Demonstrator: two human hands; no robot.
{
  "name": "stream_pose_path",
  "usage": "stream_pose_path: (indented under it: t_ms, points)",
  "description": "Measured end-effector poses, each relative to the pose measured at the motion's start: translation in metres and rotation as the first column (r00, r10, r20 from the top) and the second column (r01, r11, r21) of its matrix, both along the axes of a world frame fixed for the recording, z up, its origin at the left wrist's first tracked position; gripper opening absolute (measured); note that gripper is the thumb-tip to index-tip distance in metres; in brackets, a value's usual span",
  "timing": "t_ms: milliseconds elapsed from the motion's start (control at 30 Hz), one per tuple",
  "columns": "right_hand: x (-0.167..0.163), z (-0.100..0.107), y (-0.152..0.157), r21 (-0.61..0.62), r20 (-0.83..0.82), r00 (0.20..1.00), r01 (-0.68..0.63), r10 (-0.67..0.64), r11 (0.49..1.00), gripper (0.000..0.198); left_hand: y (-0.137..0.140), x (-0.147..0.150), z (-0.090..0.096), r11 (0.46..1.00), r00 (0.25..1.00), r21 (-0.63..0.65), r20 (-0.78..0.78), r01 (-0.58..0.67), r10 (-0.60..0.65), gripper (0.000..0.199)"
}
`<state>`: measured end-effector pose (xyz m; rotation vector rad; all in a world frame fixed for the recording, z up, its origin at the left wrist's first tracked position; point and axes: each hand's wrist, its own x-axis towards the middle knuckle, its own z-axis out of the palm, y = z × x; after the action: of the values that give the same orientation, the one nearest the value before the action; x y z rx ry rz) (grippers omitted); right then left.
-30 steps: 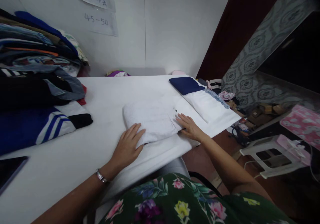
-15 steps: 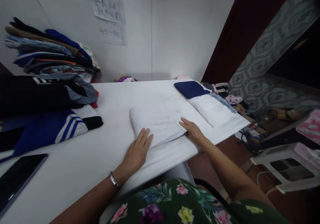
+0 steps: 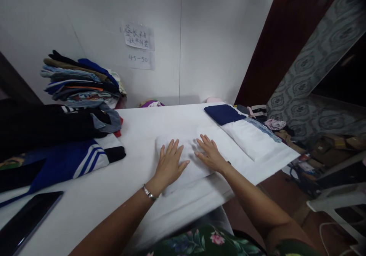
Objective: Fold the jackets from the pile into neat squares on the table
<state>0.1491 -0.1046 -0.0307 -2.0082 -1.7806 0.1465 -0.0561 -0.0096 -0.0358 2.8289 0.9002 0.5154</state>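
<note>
Nearest, at the table's near left corner, a dark flat slab is cut off by the frame. Both hands lie flat, fingers spread, grasping nothing: the left hand and right hand press side by side on a folded white cloth near the front edge. Beyond, a navy-and-white folded garment lies along the right edge; stacked clothes fill the far left corner.

We had one view only, from the head, looking forward and down along our arms, close over the white table toward the wall.
</note>
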Motion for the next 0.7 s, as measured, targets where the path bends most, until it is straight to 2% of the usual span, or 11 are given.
stream_pose_path:
  t_ms: [133,233,400,467,533,600,633,700]
  points:
    - [0.009,-0.026,0.023,-0.131,0.043,0.998,0.052,-0.047,0.990,0.060,0.007,0.015,-0.018,0.997,0.996,0.001,-0.049,-0.075,0.075,0.063]
    - [0.016,-0.037,0.023,-0.158,0.047,0.998,0.055,-0.048,0.986,0.060,0.006,0.014,-0.025,0.996,0.996,0.020,-0.037,-0.083,0.083,0.063]
    - [0.017,-0.031,0.017,-0.112,-0.073,0.997,0.031,-0.039,0.993,0.060,0.008,0.010,-0.027,0.998,0.996,-0.024,0.056,-0.061,0.062,0.062]
    - [0.020,-0.030,0.009,-0.045,-0.144,0.987,0.063,-0.069,0.997,0.056,0.014,0.008,-0.030,0.993,0.987,-0.101,0.144,-0.058,0.072,0.060]
    - [0.025,-0.032,-0.007,0.056,-0.183,0.974,0.149,-0.137,0.987,0.052,0.025,0.004,-0.033,0.968,0.952,-0.227,0.259,-0.103,0.162,0.059]
    - [0.030,-0.037,-0.028,0.158,-0.227,0.947,0.267,-0.228,0.951,0.049,0.036,0.000,-0.035,0.888,0.877,-0.421,0.338,-0.184,0.342,0.059]
    - [0.031,-0.041,-0.041,0.203,-0.272,0.924,0.328,-0.269,0.923,0.049,0.041,-0.003,-0.034,0.814,0.827,-0.540,0.343,-0.215,0.446,0.061]
    - [0.031,-0.047,-0.065,0.257,-0.429,0.845,0.453,-0.319,0.853,0.051,0.050,-0.008,-0.030,0.624,0.728,-0.756,0.314,-0.197,0.610,0.061]
